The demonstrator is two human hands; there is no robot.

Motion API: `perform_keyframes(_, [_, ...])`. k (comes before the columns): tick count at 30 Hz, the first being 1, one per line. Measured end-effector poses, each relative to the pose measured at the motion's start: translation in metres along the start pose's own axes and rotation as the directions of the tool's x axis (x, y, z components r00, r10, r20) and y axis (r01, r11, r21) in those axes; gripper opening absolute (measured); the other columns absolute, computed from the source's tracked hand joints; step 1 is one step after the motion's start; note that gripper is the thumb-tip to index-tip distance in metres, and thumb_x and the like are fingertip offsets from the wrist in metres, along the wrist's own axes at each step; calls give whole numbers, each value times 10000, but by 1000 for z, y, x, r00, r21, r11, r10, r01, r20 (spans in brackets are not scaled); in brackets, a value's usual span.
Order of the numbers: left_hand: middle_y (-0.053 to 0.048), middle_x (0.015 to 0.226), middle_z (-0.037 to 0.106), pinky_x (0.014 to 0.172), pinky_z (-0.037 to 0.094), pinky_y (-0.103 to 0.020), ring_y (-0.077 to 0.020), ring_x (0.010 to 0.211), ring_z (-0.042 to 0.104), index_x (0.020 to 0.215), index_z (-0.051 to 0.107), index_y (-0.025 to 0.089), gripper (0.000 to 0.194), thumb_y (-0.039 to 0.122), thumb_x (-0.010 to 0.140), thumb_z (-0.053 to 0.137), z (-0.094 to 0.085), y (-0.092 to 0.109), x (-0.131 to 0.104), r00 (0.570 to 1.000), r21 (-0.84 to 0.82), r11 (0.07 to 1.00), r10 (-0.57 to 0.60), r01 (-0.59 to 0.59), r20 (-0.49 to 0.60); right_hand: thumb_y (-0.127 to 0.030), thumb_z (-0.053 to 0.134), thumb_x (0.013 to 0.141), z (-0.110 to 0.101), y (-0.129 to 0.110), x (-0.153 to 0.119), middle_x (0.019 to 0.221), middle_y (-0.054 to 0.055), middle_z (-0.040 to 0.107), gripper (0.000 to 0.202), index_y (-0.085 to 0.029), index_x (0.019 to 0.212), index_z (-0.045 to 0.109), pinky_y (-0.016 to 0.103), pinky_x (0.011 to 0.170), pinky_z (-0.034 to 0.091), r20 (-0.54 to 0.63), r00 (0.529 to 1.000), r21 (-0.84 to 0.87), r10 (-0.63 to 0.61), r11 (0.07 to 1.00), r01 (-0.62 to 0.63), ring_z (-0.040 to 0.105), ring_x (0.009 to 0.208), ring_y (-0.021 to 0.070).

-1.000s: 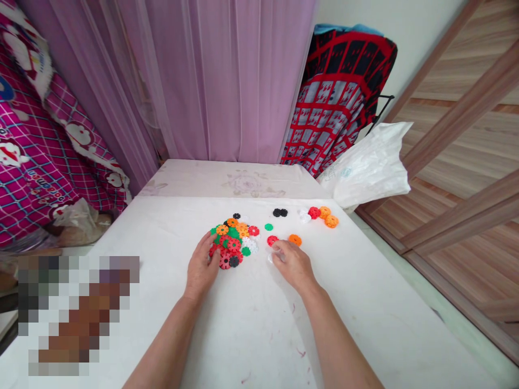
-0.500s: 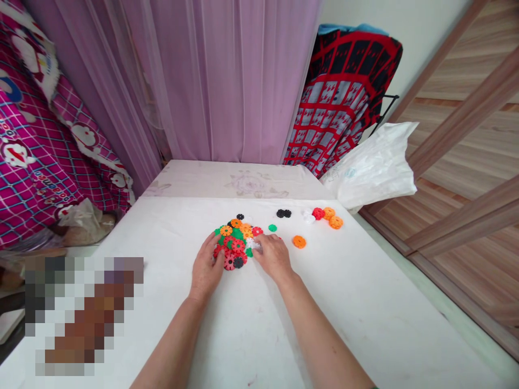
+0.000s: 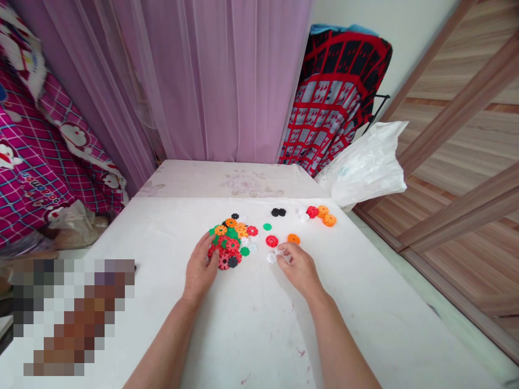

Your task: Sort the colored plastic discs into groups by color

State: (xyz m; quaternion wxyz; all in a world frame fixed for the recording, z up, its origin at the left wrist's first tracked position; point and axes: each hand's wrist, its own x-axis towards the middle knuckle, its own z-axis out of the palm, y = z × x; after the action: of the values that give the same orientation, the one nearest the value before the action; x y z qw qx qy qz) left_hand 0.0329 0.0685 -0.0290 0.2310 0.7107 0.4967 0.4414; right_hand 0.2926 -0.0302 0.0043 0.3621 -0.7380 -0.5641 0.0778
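Observation:
A pile of notched plastic discs (image 3: 232, 245) in red, green, orange, black and white lies on the white-covered table (image 3: 251, 335). My left hand (image 3: 201, 263) rests against the pile's left side, fingers apart. Right of the pile, my right hand (image 3: 298, 266) has its thumb and fingertips close together at a white disc (image 3: 272, 257); part of what it pinches is hidden. A red disc (image 3: 271, 241) and an orange disc (image 3: 293, 239) lie just beyond that hand, and a green disc (image 3: 267, 227) is farther back.
Two black discs (image 3: 278, 212) lie toward the back. Red, white and orange discs (image 3: 329, 220) are grouped at the back right. A white plastic bag (image 3: 365, 165) stands at the table's right edge. Purple curtains (image 3: 235, 81) hang behind.
My right hand has moved right, away from the pile, with white pieces now at its fingertips. The red disc beyond it is now uncovered. My left hand stays at the pile. The view has shifted slightly.

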Motion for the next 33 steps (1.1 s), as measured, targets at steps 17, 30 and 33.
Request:
perform_keyframes(17, [-80, 1423, 544, 1112, 412, -423, -226, 1300, 524, 1272, 595, 245, 416, 297, 866, 518, -1, 0, 0, 1000, -1, 1000, -1, 1, 18, -156, 553, 778, 8, -14, -4, 1005, 31, 692, 267, -234, 1010, 658, 297, 868, 465, 132, 988, -206, -79, 973, 105, 610, 961, 187])
perform_keyframes(30, [-90, 1411, 555, 1104, 423, -418, -226, 1292, 533, 1264, 601, 224, 414, 293, 867, 507, 0, 0, 1, 1000, 7, 1000, 3, -3, 11, -154, 542, 817, 16, -35, 12, 1031, 42, 702, 227, -229, 991, 669, 313, 877, 431, 138, 984, -264, -110, 954, 143, 584, 993, 208])
perform_keyframes(33, [-81, 1403, 563, 1101, 427, -427, -229, 1284, 539, 1253, 608, 236, 405, 290, 859, 527, 1, 0, 1, 1000, -5, 1000, -1, 1, -9, -208, 598, 814, 25, -51, 22, 1010, 51, 710, 190, -228, 987, 676, 328, 861, 416, 214, 971, -321, -108, 931, 174, 575, 1000, 227])
